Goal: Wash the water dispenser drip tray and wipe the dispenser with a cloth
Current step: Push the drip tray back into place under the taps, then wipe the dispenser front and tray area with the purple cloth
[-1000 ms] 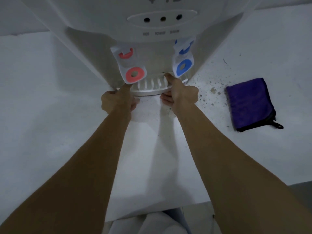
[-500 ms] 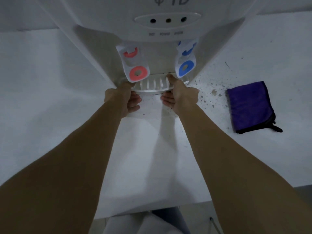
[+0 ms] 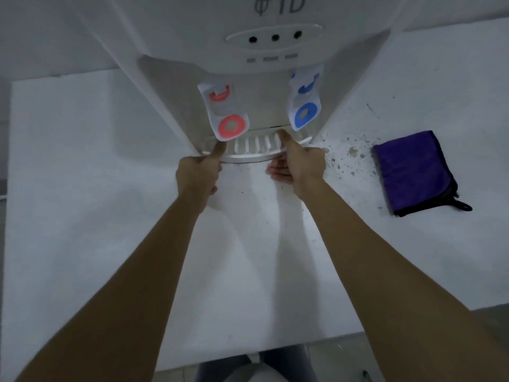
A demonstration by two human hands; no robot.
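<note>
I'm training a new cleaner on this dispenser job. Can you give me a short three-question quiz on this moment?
1. True or false: both hands grip the drip tray.
2. Which tap lever stands nearest the right hand? A) red B) blue
3. Fill in: the purple cloth lies on the counter, ____ by either hand.

Key:
1. True: the left hand and the right hand each have a thumb on top of the tray, fingers underneath.
2. B, the blue tap lever of the dispenser.
3. Untouched.
</note>
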